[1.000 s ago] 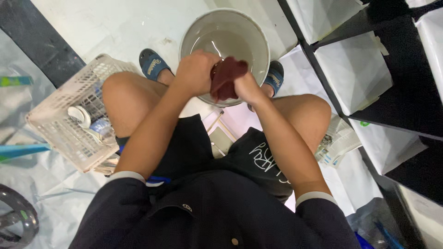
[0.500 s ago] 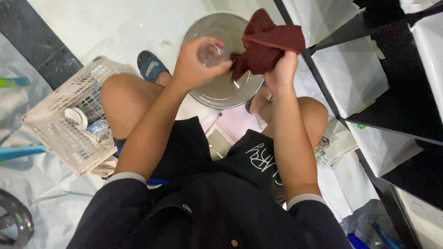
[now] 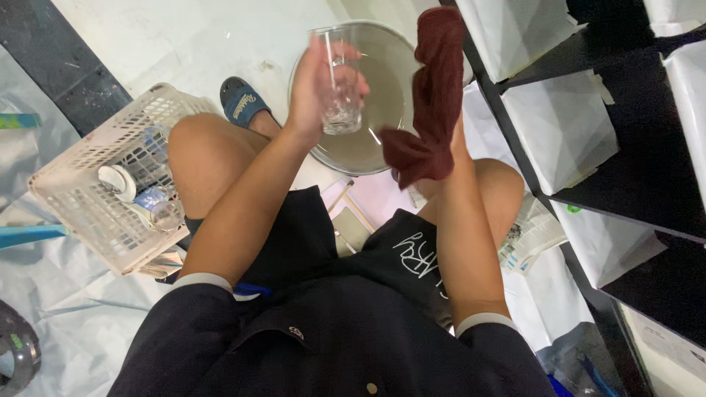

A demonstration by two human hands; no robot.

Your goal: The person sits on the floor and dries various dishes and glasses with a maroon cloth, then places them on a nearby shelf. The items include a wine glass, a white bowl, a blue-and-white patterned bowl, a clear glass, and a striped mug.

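My left hand (image 3: 312,92) holds a clear drinking glass (image 3: 340,84) upright, raised above a round metal basin (image 3: 382,95) on the floor. My right hand (image 3: 457,136) is mostly hidden behind a dark red cloth (image 3: 430,99) that it grips; the cloth hangs down just right of the glass, apart from it. I sit with both knees up on either side of the basin.
A white plastic basket (image 3: 103,184) with a small glass and other small items stands at my left knee. A blue sandal (image 3: 241,103) is beside the basin. Black shelving (image 3: 610,191) with white wrapped packages runs along the right. Folded newspaper (image 3: 529,235) lies by my right leg.
Both hands rose from the basin. The cloth came off the glass and now hangs from the right hand, while the left hand holds the glass up on its own.
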